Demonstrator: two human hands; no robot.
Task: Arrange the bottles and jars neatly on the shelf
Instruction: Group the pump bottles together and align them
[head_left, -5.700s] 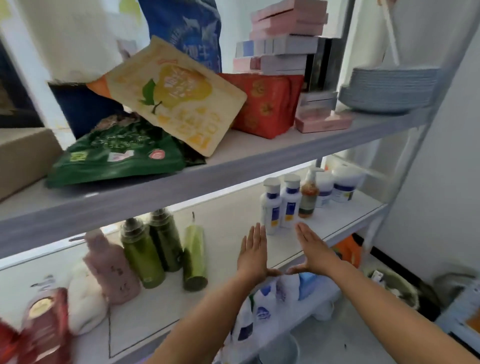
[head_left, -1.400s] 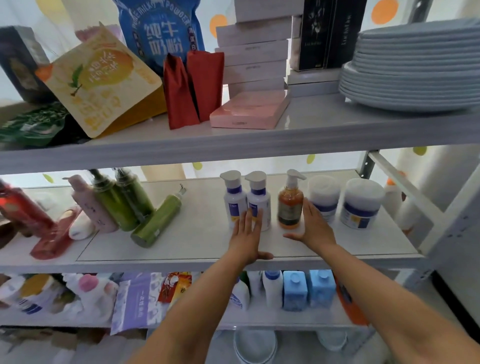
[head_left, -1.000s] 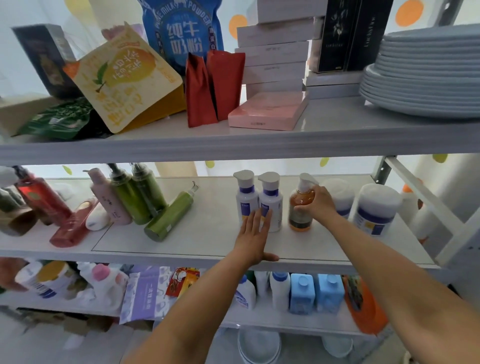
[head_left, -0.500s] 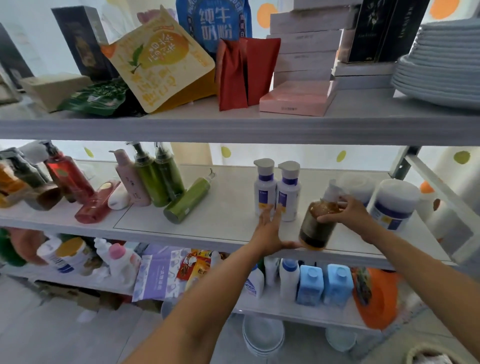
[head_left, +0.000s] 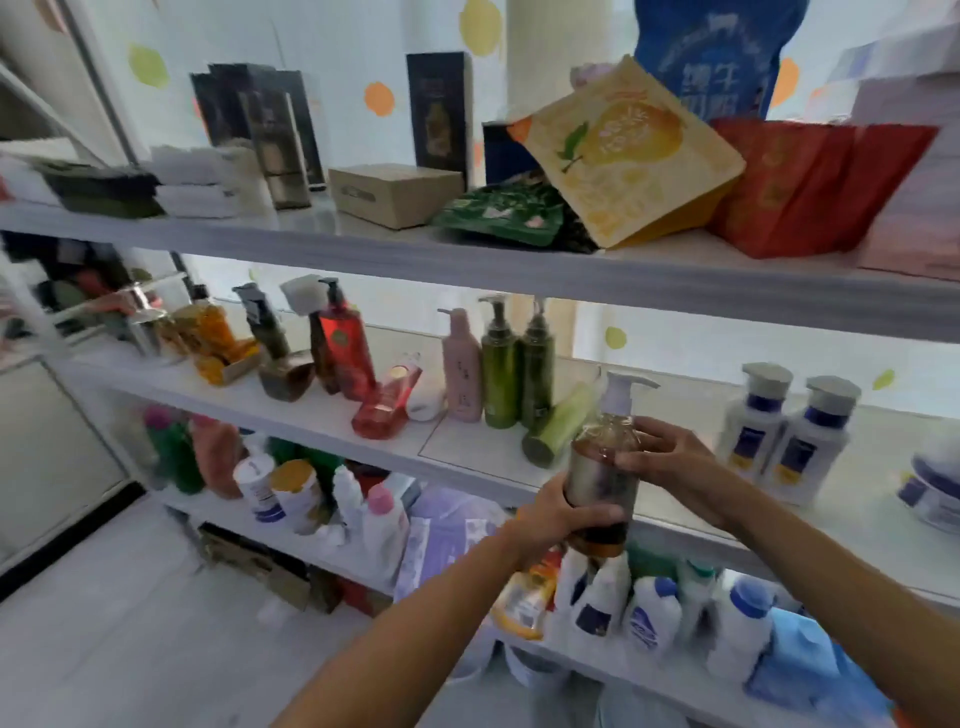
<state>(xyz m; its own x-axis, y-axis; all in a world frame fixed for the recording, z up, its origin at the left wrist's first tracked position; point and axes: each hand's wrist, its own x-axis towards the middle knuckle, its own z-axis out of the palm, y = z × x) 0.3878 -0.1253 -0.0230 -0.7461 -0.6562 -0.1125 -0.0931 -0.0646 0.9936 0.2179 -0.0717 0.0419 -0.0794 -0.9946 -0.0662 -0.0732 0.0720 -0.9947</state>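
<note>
Amber pump bottle (head_left: 605, 457) upright off shelf; left hand (head_left: 558, 514) grips base, right hand (head_left: 665, 457) grips shoulder.

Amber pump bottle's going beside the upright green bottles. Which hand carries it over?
Left, probably. The left hand wraps the amber pump bottle low down, on the side nearer the green bottles; the right hand holds only its shoulder, farther off.
</note>
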